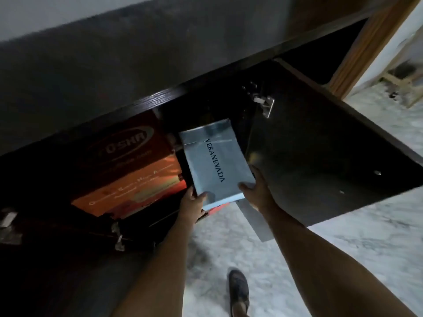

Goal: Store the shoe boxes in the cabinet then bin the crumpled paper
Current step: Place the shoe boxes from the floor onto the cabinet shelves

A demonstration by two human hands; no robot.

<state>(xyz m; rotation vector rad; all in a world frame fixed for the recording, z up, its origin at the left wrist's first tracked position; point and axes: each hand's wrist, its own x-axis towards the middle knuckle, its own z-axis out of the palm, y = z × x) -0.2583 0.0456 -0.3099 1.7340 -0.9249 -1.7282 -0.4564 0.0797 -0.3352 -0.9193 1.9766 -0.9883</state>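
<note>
A pale blue shoe box [212, 156] lettered VERANEVADA sits halfway into the open dark cabinet [146, 106], its far end inside the opening. My left hand [191, 205] grips its near left corner, thumb on the lid. My right hand [254, 191] grips the near right corner in the same way. A red-edged box [216, 208] shows just beneath the blue one, mostly hidden. No crumpled paper is in view.
A large orange carton [128, 165] fills the cabinet's left part. The right cabinet door [320, 156] stands swung open beside my right arm, its hinge [263, 102] near the top. Another open door [68, 225] is at lower left. My shoe [239, 291] stands on the marble floor [297, 259].
</note>
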